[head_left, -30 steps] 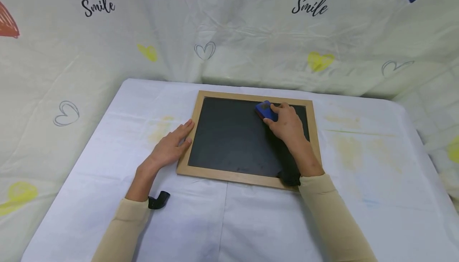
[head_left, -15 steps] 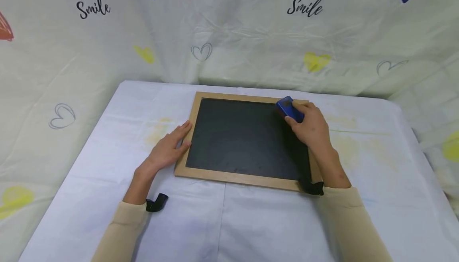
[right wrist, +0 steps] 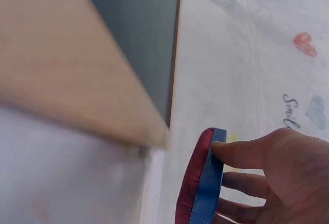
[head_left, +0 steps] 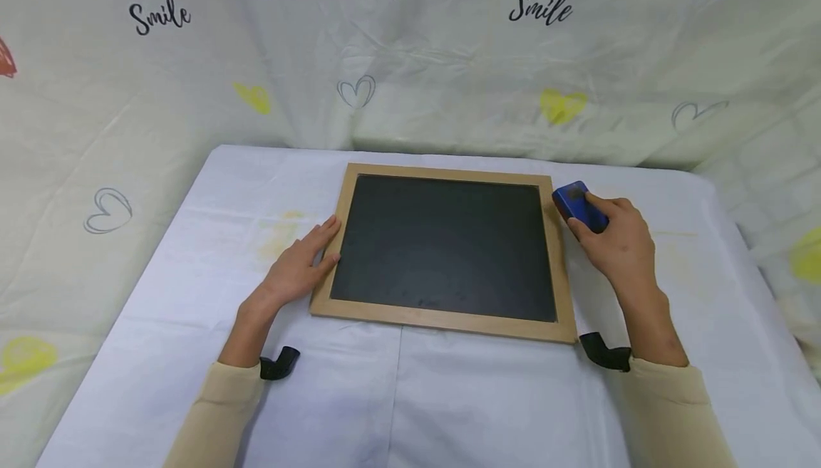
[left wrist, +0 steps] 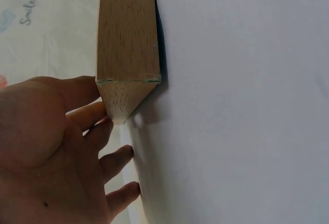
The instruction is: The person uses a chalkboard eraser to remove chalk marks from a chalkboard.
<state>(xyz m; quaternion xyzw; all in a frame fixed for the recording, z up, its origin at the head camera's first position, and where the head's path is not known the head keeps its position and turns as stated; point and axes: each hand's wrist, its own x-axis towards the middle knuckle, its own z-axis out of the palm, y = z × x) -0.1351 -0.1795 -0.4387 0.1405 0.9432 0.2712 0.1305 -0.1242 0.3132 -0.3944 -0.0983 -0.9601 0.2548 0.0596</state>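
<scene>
A small chalkboard (head_left: pixel 442 247) in a light wooden frame lies on the white-covered table, its dark surface bare but for faint marks near the lower edge. My left hand (head_left: pixel 296 268) rests against the frame's left side, fingers extended and touching the wood; the left wrist view shows those fingers (left wrist: pixel 115 162) by the frame's edge (left wrist: pixel 128 34). Just right of the frame, my right hand (head_left: pixel 621 243) grips a blue board eraser (head_left: pixel 580 206) between thumb and fingers. In the right wrist view the eraser (right wrist: pixel 208 183) shows a dark red soft pad facing the board's side.
A white cloth (head_left: pixel 346 397) covers the table. Behind it hangs a pale curtain (head_left: pixel 442 48) printed with hearts and the word Smile. Black wrist straps (head_left: pixel 280 363) sit at both sleeve cuffs.
My right hand has carried the eraser rightward across the upper part of the chalkboard and past the frame's right side. My left hand stays at the frame's left edge.
</scene>
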